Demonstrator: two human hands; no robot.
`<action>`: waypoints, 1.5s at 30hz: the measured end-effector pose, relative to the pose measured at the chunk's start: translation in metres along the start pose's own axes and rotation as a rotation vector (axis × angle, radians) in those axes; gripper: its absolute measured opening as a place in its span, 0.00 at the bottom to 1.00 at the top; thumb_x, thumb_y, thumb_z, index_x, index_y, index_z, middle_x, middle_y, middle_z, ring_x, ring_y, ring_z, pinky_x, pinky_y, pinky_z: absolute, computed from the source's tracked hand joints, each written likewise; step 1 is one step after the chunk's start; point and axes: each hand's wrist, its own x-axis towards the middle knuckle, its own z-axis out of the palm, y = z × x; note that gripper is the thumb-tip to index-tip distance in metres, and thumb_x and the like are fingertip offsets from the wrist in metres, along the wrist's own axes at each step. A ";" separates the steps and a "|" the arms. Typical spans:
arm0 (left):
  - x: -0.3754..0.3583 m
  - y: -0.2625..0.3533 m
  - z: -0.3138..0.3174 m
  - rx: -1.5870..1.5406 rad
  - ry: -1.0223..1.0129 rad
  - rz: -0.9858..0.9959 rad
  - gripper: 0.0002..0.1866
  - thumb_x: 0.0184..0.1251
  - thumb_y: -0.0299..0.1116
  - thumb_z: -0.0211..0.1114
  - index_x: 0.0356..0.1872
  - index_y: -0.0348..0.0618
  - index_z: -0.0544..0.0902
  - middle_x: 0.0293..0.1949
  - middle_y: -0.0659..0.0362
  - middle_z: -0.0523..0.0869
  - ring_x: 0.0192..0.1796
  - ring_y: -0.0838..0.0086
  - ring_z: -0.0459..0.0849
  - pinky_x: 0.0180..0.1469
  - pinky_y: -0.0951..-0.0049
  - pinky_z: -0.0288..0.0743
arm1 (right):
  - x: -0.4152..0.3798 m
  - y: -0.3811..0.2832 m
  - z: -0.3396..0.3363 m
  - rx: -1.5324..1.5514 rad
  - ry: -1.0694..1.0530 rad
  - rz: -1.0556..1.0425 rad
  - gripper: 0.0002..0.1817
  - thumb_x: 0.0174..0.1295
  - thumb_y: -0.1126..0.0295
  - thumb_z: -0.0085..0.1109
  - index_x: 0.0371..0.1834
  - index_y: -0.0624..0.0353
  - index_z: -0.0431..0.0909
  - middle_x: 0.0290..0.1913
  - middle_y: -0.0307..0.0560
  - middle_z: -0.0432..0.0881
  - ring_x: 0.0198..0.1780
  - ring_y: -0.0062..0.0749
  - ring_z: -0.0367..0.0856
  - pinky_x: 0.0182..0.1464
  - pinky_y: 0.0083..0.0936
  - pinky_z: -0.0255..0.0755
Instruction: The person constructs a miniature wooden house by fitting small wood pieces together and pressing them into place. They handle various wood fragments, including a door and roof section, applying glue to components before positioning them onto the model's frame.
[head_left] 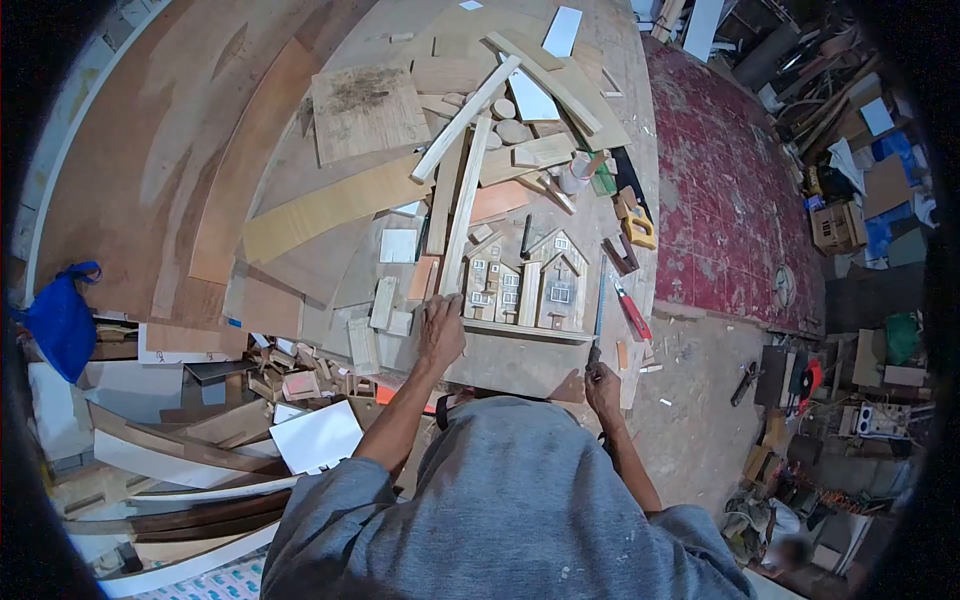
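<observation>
- The wooden house-front model [525, 285], with its gabled shapes and small windows, is laid flat on the tabletop [636, 100], toward the near edge and right of the middle
- Along the base of the model a narrow wooden strip [528, 331] is seen, running from side to side
- The left hand [441, 325] is placed at the left end of the strip, fingers down; whether anything is gripped by it cannot be told
- By the right hand [602, 386], closed round its dark handle, a narrow blade-like tool [600, 315] is held just beside the right side of the model
- To the right of that tool, a red-handled knife [631, 308] is laid near the tabletop's right edge
- Farther along that edge, a yellow-handled saw [638, 228] is seen
- Beyond the model are set a slim dark rod [526, 235] and a plastic cup [575, 173]
- Beyond the left hand a long pale batten [468, 200] is stretched, with wooden discs [513, 131] scattered near its far end
- Toward the far left, a stained plywood square [368, 110] is laid
- Off the tabletop, a blue bag [62, 315] is seen at the left and red flooring [730, 190] at the right
</observation>
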 end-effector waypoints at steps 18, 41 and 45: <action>0.029 -0.005 0.004 -0.041 0.024 0.059 0.19 0.61 0.26 0.58 0.55 0.34 0.78 0.55 0.48 0.81 0.61 0.53 0.72 0.67 0.52 0.61 | 0.030 -0.019 0.010 -0.036 -0.001 0.054 0.13 0.59 0.69 0.62 0.44 0.65 0.82 0.31 0.58 0.84 0.33 0.43 0.85 0.39 0.34 0.78; 0.019 0.003 0.003 0.134 -0.038 0.031 0.17 0.65 0.29 0.59 0.55 0.40 0.79 0.57 0.52 0.82 0.65 0.53 0.71 0.66 0.51 0.60 | 0.021 0.004 -0.004 0.025 -0.090 0.082 0.13 0.59 0.68 0.60 0.41 0.68 0.82 0.33 0.57 0.86 0.35 0.41 0.86 0.41 0.33 0.79; 0.022 0.006 -0.012 0.042 0.003 0.028 0.16 0.62 0.25 0.59 0.52 0.38 0.81 0.53 0.50 0.83 0.61 0.53 0.75 0.62 0.53 0.66 | 0.022 0.006 -0.008 0.044 -0.106 0.041 0.12 0.60 0.68 0.59 0.39 0.67 0.82 0.33 0.57 0.86 0.35 0.39 0.86 0.41 0.33 0.78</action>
